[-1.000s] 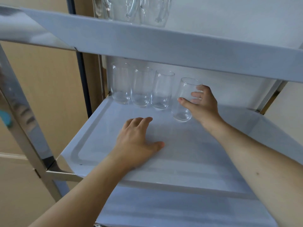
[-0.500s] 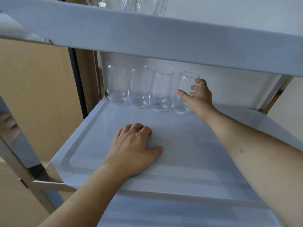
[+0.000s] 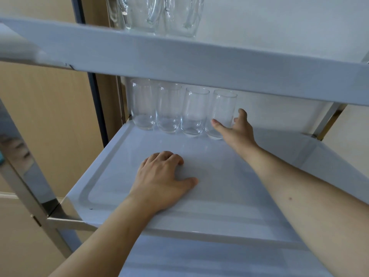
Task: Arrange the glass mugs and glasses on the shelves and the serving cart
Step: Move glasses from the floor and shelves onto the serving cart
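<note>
Fourth glass (image 3: 222,114) now upright at the row's 3 o'clock end, back of middle shelf (image 3: 229,196), touching its neighbour; a second ago tilted. Right hand (image 3: 236,130) fingers spreading, thumb still touching glass, grip apparently loosening. Left hand (image 3: 161,182) flat on shelf, holding nothing; placement looks nearly done.

A pale beige wood-grain wall panel (image 3: 46,120) stands behind the rack on the left. A dark blue-grey vertical strip (image 3: 95,100) runs down beside it. A small teal object (image 3: 1,158) shows at the left edge, too cropped to identify.

catering pantry | steel serving cart (image 3: 50,214) | rows of glasses (image 3: 169,110)
</note>
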A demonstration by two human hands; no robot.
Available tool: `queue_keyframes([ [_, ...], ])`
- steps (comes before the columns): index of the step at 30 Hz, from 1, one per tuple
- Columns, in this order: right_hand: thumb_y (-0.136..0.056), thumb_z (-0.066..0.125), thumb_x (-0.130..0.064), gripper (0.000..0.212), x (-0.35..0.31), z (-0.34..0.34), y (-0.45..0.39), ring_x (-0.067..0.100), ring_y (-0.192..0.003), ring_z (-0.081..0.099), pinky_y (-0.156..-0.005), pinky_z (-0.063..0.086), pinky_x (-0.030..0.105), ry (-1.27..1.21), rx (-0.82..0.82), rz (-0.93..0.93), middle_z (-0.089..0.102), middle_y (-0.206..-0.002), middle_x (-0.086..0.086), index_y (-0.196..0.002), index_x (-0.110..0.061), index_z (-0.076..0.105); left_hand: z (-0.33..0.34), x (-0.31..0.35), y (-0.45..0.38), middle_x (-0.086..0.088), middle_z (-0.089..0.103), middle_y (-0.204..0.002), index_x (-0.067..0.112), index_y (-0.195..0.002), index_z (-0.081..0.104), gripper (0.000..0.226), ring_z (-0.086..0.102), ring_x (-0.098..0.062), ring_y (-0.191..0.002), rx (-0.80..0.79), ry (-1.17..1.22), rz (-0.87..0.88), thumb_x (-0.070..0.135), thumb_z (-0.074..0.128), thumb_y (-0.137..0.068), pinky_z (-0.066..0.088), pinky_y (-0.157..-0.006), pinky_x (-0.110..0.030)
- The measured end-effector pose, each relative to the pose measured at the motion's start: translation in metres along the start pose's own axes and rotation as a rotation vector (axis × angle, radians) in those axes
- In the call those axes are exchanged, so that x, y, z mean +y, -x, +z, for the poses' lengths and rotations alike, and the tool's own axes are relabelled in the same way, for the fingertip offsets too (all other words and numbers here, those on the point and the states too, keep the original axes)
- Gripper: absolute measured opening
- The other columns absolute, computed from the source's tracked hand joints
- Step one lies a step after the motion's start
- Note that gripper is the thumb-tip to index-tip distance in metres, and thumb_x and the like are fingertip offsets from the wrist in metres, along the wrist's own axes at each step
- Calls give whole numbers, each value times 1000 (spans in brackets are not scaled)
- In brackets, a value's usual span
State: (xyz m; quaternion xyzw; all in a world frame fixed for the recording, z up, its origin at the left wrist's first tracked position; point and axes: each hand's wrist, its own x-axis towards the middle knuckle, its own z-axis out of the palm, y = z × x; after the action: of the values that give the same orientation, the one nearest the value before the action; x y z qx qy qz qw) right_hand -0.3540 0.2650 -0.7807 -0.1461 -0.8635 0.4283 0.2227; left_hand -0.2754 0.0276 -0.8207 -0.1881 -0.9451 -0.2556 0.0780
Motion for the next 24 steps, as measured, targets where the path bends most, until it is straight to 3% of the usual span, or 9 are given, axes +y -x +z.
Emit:
queue_keyframes([
  [5, -87, 73, -46, 84, 1, -8, 30, 33, -138, 43, -109, 37, 37, 77, 0, 9, 46, -149, 15, -152, -13, 31, 1, 2, 1, 14, 56, -129, 32, -119, 61, 51, 44, -15, -128, 27, 20, -18, 66, 63, -81, 32, -103, -28],
  [11, -88, 76, -36, 74, 0, -34, 118, 37, -132, 48, -110, 34, 39, 256, -115, -23, 53, -142, 21, -146, -2, 45, -15, 26, 20, -11, 61, -132, 10, -128, 64, 49, 48, -35, -131, 138, -29, -143, 40, 68, -90, 32, -110, -43],
  [15, -83, 82, -26, 63, -9, -63, 180, 42, -124, 54, -108, 40, 45, 332, -212, -31, 62, -130, 22, -135, 0, 58, -30, 52, 62, -12, 49, -148, 14, -140, 53, 56, 34, -34, -142, -75, -66, -190, 45, 61, -94, 26, -115, -43],
  [19, -90, 72, -39, 62, -41, -102, 217, 32, -139, 40, -114, 34, 41, 357, -383, 104, 52, -146, 11, -144, -15, 54, -69, 72, 100, -10, 24, -164, 20, -151, 37, 66, 13, -33, -152, -309, -154, -232, 52, 54, -96, 19, -120, -44],
  [24, -94, 64, -48, 65, -111, -159, 254, 23, -149, 24, -119, 27, 40, 376, -554, 223, 36, -160, 4, -152, -28, 42, -155, 114, 136, -8, 22, -165, 21, -152, 36, 64, 12, -30, -152, -422, -129, -281, 50, 54, -97, 21, -120, -46],
])
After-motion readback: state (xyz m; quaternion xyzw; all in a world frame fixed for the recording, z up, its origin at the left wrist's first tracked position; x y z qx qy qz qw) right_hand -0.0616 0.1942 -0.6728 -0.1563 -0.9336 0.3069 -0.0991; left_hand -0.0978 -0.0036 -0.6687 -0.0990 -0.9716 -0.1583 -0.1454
